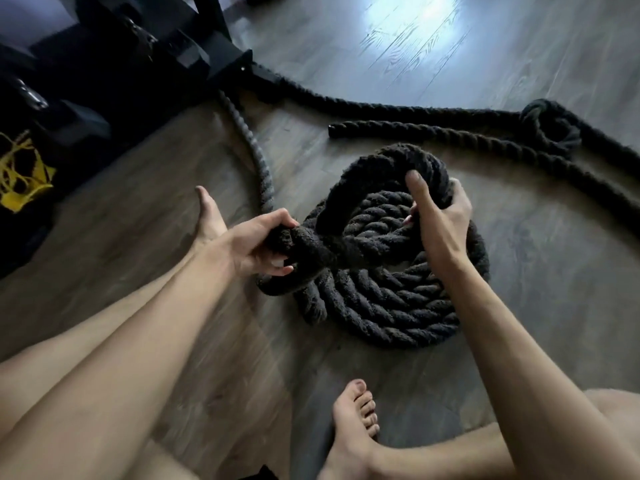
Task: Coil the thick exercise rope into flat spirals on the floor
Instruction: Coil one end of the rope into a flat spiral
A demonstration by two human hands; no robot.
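A thick black twisted rope lies on the wood floor, partly wound into a flat spiral (391,299) in the middle of the view. My left hand (258,242) grips the rope at the spiral's left edge, where a loose strand bends. My right hand (440,216) holds the outermost turn at the far right of the spiral, thumb over the top, lifting that turn off the floor. A greyer stretch of the rope (249,140) runs from the left hand up toward the rack. A second length with a capped end (334,129) lies beyond the spiral, ending in a small knot-like loop (550,126).
A black equipment rack base (194,60) stands at the upper left, with dumbbells (31,95) and a black-and-yellow bag (20,174) beside it. My bare feet rest on the floor (519,57), one left of the spiral (207,216), one in front (356,414).
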